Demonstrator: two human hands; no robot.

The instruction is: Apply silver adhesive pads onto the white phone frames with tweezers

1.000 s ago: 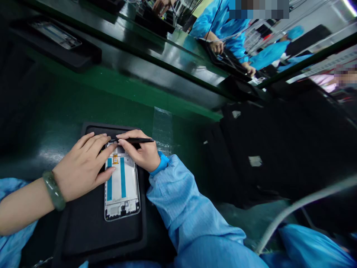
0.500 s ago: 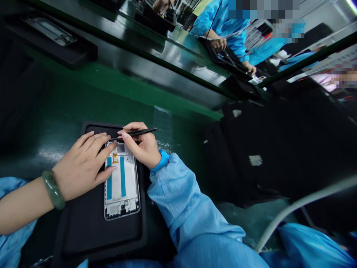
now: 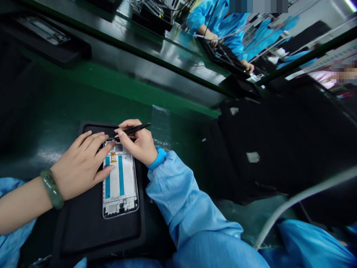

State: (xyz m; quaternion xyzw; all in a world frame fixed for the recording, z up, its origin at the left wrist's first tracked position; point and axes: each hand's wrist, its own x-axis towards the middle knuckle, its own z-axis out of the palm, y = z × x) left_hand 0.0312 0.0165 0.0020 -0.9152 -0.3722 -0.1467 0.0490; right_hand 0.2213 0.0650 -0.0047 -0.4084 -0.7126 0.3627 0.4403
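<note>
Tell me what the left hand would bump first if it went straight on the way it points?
Most likely the right hand, which holds a black tool just ahead of the left hand. Depth is unclear here, so it might slip underneath instead.

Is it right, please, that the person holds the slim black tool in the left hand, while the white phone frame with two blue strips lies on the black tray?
Not quite: the head view shows the slim black pen-like tool in the right hand, not the left hand. The white rectangular phone frame with two blue strips does lie on the black rectangular tray.
</note>
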